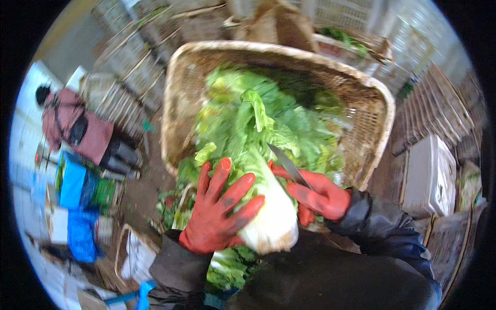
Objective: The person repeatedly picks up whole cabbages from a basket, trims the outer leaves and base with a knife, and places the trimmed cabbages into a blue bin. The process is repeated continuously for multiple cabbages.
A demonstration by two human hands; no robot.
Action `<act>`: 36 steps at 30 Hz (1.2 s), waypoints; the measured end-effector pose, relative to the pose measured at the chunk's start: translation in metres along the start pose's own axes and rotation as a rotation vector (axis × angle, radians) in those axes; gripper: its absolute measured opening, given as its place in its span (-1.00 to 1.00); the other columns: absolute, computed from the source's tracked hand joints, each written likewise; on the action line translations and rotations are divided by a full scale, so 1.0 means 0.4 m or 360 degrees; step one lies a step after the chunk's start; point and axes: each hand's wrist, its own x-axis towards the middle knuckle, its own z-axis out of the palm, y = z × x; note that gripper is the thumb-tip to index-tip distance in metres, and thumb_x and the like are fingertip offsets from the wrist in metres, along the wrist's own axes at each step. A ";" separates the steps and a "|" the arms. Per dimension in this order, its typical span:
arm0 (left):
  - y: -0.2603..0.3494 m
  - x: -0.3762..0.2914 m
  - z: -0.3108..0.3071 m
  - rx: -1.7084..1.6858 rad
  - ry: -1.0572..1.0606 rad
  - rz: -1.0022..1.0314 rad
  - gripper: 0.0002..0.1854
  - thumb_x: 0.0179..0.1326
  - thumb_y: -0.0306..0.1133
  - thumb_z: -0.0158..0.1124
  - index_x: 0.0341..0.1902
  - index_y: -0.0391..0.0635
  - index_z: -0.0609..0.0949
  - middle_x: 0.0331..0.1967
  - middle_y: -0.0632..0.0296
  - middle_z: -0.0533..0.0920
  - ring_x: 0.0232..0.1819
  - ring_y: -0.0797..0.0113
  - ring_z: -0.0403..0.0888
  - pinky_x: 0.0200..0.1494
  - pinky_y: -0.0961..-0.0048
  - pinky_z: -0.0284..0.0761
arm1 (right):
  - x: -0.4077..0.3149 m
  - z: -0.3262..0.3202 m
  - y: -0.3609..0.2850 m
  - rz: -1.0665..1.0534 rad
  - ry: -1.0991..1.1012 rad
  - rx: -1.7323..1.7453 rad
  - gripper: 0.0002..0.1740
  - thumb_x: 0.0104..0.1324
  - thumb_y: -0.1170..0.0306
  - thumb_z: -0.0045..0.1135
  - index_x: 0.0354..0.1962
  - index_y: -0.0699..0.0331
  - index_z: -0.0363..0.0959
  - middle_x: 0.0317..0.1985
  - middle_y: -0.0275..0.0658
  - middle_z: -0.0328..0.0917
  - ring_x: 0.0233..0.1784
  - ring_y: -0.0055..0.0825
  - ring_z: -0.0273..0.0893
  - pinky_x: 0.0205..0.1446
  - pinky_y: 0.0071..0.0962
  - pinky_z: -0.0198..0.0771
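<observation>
A head of Chinese cabbage point(271, 217) lies over the near side of a basket, its pale base towards me and its leaves pointing away. My left hand point(221, 209), in a red rubber glove, rests on the cabbage's left side with fingers spread. My right hand point(319, 192), gloved alike, grips a knife point(288, 162) at the cabbage's right side, the blade pointing up and left over the leaves. Loose green leaves point(310, 128) fill much of the large, dirty plastic basket point(279, 48). The knife's handle is hidden in my glove.
More leafy greens point(232, 269) lie below the cabbage, near my body. A person point(77, 124) stands at the left, beside blue bags point(77, 186). Stacked plastic crates point(131, 66) stand at the upper left and others point(438, 104) at the right, above a white foam box point(428, 176).
</observation>
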 end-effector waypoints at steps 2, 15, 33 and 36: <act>0.046 -0.116 -0.082 -0.0478 -0.0004 -0.0201 -0.06 -0.32 0.02 0.57 0.26 0.04 0.44 0.33 0.03 0.36 0.39 -0.12 0.24 0.42 -0.18 -0.03 | -0.001 0.068 0.000 0.0131 -0.0484 0.0075 -0.40 0.48 0.12 -0.09 0.36 0.20 0.13 -0.38 -0.25 0.56 -0.59 -0.57 0.52 -0.55 -0.57 0.41; 0.562 -0.813 0.121 -0.2571 0.1248 -0.2384 0.24 -0.22 0.02 0.63 0.48 -0.18 0.09 0.35 0.14 0.33 0.38 0.23 0.26 0.41 0.25 0.14 | 0.088 0.459 0.323 -0.0723 -0.1310 -0.1588 -0.77 0.24 0.20 0.14 -0.26 0.17 0.47 -0.48 -0.15 0.54 -0.37 -0.16 0.58 -0.37 -0.15 0.42; 0.497 -0.881 0.234 -0.2462 0.2207 -0.2622 -0.26 0.28 0.18 0.15 0.36 -0.10 0.35 0.23 0.18 0.49 0.16 0.22 0.50 0.22 0.24 0.41 | 0.159 0.421 0.520 0.0831 -0.0949 -0.0004 -0.25 0.32 0.03 0.12 0.33 0.22 0.17 0.11 -0.04 0.47 -0.01 -0.29 0.58 -0.46 -0.45 0.49; 0.329 -0.744 0.224 -0.2376 0.2125 -0.2388 -0.30 0.30 0.15 0.14 0.33 -0.10 0.36 0.19 0.19 0.51 0.18 0.24 0.48 0.21 0.22 0.42 | 0.220 0.524 0.498 0.0451 -0.0818 -0.0191 0.00 0.21 -0.01 0.31 0.41 0.26 -0.01 0.28 -0.03 0.32 0.28 -0.29 0.36 -0.11 -0.41 0.50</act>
